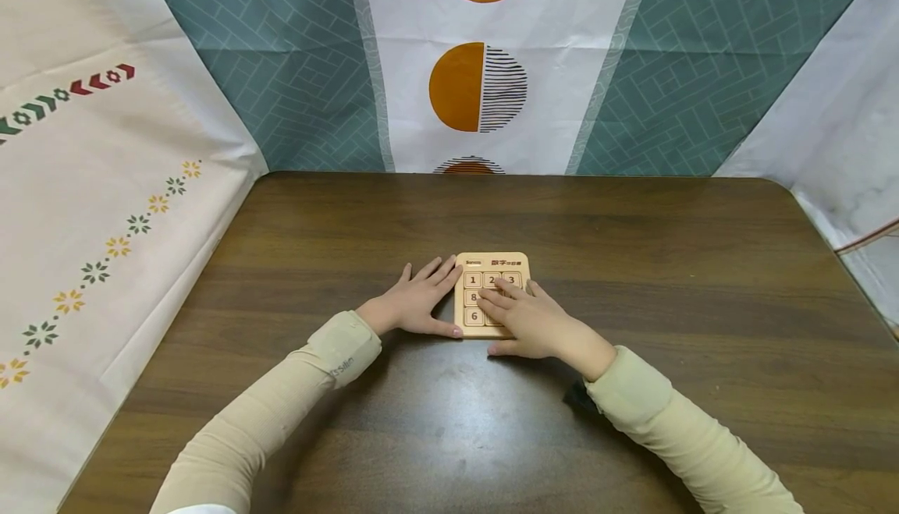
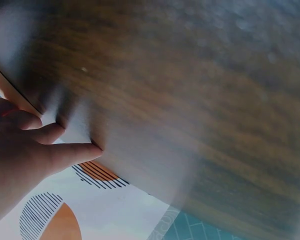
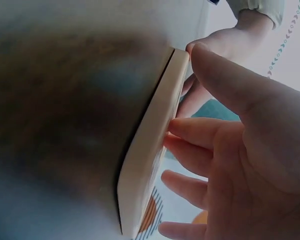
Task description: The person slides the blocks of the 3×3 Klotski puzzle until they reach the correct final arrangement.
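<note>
Left hand (image 1: 421, 301), fingers spread, touches the board (image 1: 484, 258) at nine o'clock; right hand (image 1: 531, 324), fingers extended, touches tiles (image 1: 474, 296) from four o'clock.

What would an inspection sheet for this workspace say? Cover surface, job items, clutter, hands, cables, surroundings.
Surface: dark wood-grain table, with glare nearest the person's side of the puzzle.
Job items: wooden number puzzle, lying face up; 1, 2, 3, 8 and 6 readable, others covered.
Clutter: small black item by the right cuff, not identifiable.
Left hand: fingers spread, touching the puzzle's left edge.
Right hand: over the puzzle's lower right, fingers extended across its face.
Cables: thin brown strip at far right; cannot tell if it is a cable.
Surroundings: teal-and-white cloth behind, cream patterned cloth left, pale marbled sheet right.
</note>
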Motion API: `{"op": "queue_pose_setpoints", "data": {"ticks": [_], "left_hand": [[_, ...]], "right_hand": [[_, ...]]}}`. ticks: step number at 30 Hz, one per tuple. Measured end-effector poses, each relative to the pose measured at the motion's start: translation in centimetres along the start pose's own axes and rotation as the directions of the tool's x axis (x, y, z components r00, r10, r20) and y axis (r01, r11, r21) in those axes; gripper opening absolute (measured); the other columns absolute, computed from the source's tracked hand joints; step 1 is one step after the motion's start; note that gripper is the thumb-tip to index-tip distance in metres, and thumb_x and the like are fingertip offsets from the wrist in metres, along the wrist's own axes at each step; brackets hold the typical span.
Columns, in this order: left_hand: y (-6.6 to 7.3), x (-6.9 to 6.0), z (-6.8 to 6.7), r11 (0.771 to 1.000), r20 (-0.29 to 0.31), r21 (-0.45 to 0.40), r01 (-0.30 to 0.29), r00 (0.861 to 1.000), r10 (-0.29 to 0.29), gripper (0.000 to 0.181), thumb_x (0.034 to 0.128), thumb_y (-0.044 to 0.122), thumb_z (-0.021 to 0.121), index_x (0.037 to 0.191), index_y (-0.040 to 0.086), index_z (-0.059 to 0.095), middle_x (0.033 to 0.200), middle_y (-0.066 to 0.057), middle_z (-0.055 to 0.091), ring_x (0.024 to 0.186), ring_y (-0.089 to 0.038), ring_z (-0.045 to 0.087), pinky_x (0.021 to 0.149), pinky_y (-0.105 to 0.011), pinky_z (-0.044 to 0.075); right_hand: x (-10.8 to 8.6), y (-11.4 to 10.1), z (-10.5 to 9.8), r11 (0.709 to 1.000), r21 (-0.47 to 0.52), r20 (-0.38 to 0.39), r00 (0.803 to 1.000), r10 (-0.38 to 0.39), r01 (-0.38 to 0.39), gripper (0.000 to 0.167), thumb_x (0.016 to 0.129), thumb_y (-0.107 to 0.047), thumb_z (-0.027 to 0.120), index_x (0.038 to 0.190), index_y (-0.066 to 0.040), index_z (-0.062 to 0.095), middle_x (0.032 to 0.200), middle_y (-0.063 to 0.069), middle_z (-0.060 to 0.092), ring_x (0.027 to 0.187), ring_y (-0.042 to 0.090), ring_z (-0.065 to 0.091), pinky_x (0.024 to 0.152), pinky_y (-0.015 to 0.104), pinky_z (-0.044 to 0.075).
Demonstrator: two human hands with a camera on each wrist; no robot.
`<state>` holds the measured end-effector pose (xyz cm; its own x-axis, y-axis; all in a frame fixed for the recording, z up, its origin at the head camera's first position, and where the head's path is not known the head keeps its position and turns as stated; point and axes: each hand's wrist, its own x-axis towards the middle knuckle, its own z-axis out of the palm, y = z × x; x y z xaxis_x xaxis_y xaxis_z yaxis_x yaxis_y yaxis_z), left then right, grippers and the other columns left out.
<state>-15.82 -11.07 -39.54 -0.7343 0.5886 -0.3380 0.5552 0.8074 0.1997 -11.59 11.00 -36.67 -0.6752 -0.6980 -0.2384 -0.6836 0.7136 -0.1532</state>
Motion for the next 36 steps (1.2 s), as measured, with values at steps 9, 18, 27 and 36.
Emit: {"op": "queue_pose_setpoints", "data": {"ticks": [9,18,27,36], "left_hand": [[0.1,0.0,-0.1,1.0,0.006,0.006,-0.001,1.0,0.001,0.105,0.0747,0.072,0.049,0.148,0.015,0.001,0.152,-0.005,-0.007,0.138,-0.026,-0.002,0.101,-0.062,0.008],[0.1,-0.2,-0.2,1.0,-0.011,0.005,-0.015,1.0,0.015,0.105,0.0743,0.073,0.048,0.148,0.015,0.001,0.152,-0.006,-0.006,0.138,-0.027,-0.002,0.1,-0.063,0.007],[0.1,-0.2,-0.1,1.0,-0.01,0.004,-0.008,1.0,0.009,0.105,0.0742,0.073,0.049,0.148,0.015,0.001,0.152,-0.005,-0.006,0.138,-0.026,-0.002,0.1,-0.063,0.007],[0.0,0.0,0.1,1.0,-0.017,0.011,-0.005,1.0,0.005,0.105,0.074,0.073,0.049,0.148,0.016,0.001,0.152,-0.005,-0.006,0.138,-0.026,-0.001,0.101,-0.063,0.008]], "right_hand": [[-0.8,0.6,-0.1,1.0,0.023,0.001,1.0,0.012,-0.012,0.073,0.085,-0.051,0.056,0.142,-0.011,0.034,0.147,0.004,0.027,0.136,0.03,0.017,0.1,0.06,0.016],[-3.0,2.4,-0.1,0.996,0.042,-0.024,0.997,0.075,-0.074,0.071,0.084,-0.049,0.058,0.139,-0.008,0.039,0.145,0.006,0.032,0.135,0.032,0.018,0.098,0.063,0.016],[-3.4,2.5,0.2,0.996,0.053,-0.015,0.997,0.078,-0.077,0.069,0.085,-0.047,0.058,0.138,-0.007,0.04,0.145,0.006,0.033,0.135,0.032,0.018,0.099,0.063,0.016],[-2.6,1.9,0.3,0.998,0.027,-0.027,0.998,0.064,-0.063,0.07,0.085,-0.049,0.057,0.139,-0.008,0.04,0.144,0.006,0.034,0.135,0.031,0.02,0.099,0.062,0.017]]}}
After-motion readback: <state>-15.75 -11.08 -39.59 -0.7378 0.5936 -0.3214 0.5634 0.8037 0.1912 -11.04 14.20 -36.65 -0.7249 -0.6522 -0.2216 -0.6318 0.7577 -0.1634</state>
